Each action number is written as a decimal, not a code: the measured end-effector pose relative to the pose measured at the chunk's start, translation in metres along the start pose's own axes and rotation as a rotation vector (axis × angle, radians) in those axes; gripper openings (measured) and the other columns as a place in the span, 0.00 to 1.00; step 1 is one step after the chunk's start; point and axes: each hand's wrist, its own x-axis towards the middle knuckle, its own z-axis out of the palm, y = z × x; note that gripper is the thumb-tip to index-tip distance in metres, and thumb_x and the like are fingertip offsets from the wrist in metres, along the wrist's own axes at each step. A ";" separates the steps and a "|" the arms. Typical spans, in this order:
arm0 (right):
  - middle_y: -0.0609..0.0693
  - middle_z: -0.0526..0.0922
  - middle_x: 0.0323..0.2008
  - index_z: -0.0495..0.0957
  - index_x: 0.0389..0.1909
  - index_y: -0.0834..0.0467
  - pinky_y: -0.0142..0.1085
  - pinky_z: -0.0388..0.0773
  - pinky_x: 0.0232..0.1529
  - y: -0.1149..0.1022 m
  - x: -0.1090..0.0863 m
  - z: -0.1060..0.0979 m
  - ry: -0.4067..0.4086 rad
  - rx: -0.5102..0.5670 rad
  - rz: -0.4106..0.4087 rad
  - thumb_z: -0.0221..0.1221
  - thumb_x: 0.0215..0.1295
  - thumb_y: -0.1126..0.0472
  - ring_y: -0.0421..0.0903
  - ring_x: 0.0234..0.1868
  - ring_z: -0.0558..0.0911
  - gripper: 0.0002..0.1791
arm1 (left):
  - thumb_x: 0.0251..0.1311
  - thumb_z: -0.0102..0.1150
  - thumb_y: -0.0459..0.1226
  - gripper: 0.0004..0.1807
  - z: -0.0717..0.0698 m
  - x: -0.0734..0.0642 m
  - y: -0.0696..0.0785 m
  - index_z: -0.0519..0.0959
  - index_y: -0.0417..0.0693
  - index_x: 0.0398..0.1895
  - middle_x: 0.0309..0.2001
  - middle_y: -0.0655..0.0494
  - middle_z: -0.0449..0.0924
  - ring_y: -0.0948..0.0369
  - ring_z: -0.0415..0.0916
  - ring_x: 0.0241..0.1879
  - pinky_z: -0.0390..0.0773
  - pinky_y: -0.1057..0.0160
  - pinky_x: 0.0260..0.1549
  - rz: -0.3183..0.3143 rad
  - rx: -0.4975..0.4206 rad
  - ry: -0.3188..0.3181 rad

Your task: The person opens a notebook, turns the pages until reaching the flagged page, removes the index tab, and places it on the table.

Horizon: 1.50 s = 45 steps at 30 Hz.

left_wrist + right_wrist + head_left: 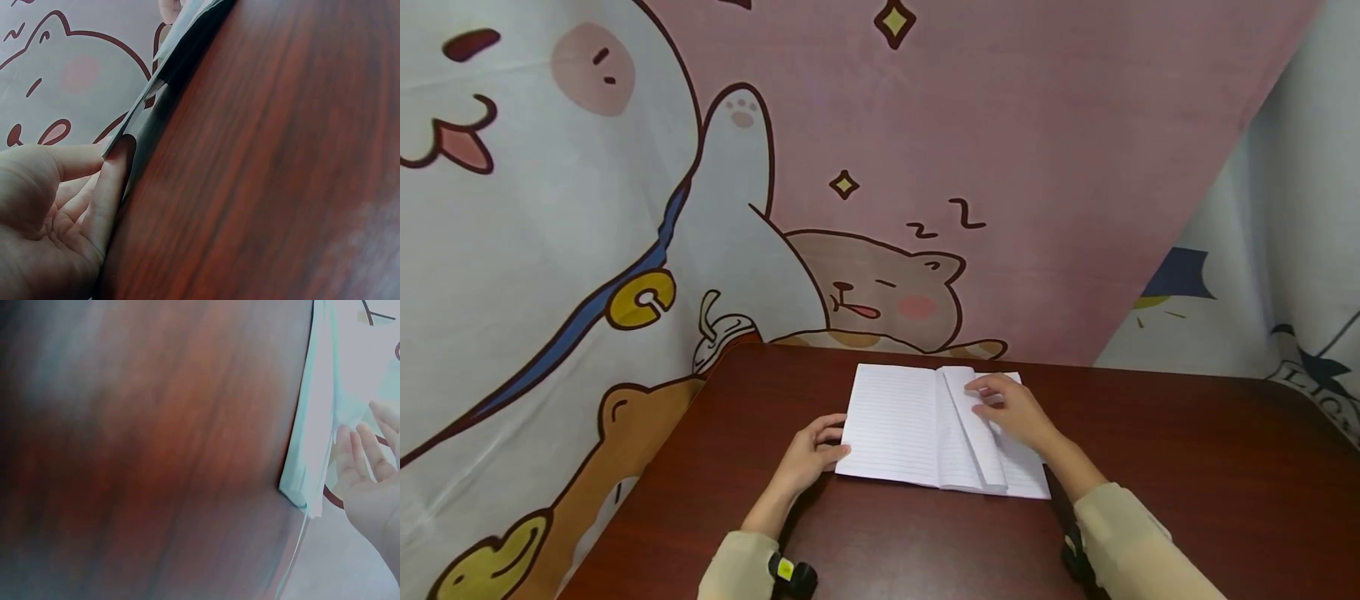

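Observation:
An open notebook (891,425) with lined white pages lies on the table. My left hand (808,454) holds its left edge. In the left wrist view, the left hand (56,212) pinches that edge with the thumb above and fingers beneath. A page (977,433) right of the fold stands lifted and curls over. Beside this page is my right hand (1015,412), its fingertips at the upper part. The right wrist view shows the right hand (369,481) with fingers fairly straight against or close to the paper (356,369); contact is hard to tell.
The dark reddish-brown wooden table (1172,483) extends around the notebook. Behind it hangs a pink and white cloth (1060,150) printed with cartoon animals. A small black device (793,575) is strapped at the left wrist, another (1075,554) at the right.

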 end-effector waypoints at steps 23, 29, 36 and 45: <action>0.62 0.81 0.45 0.83 0.45 0.67 0.41 0.82 0.48 -0.011 -0.002 0.006 -0.058 0.025 -0.018 0.65 0.62 0.69 0.57 0.46 0.83 0.11 | 0.62 0.62 0.26 0.28 0.002 -0.001 0.000 0.70 0.35 0.66 0.54 0.31 0.80 0.60 0.83 0.37 0.85 0.60 0.36 -0.004 0.005 0.012; 0.62 0.81 0.47 0.82 0.47 0.68 0.46 0.82 0.51 -0.011 -0.002 0.010 -0.072 0.049 -0.078 0.61 0.60 0.75 0.58 0.48 0.82 0.13 | 0.62 0.61 0.26 0.28 0.002 -0.001 0.000 0.70 0.35 0.66 0.54 0.31 0.80 0.61 0.82 0.37 0.84 0.61 0.36 -0.004 0.002 0.011; 0.65 0.78 0.48 0.81 0.49 0.68 0.46 0.83 0.48 -0.014 0.001 0.015 -0.051 0.038 -0.064 0.64 0.57 0.75 0.58 0.45 0.83 0.17 | 0.62 0.61 0.26 0.28 0.002 -0.001 0.000 0.70 0.34 0.66 0.55 0.31 0.79 0.61 0.82 0.37 0.85 0.61 0.36 0.000 0.000 0.005; 0.62 0.78 0.48 0.79 0.51 0.67 0.28 0.79 0.41 -0.013 0.004 0.023 -0.044 0.037 0.056 0.68 0.57 0.70 0.53 0.44 0.83 0.19 | 0.62 0.61 0.26 0.28 0.002 0.000 -0.001 0.69 0.34 0.66 0.54 0.30 0.79 0.61 0.83 0.38 0.85 0.60 0.37 0.006 -0.003 0.005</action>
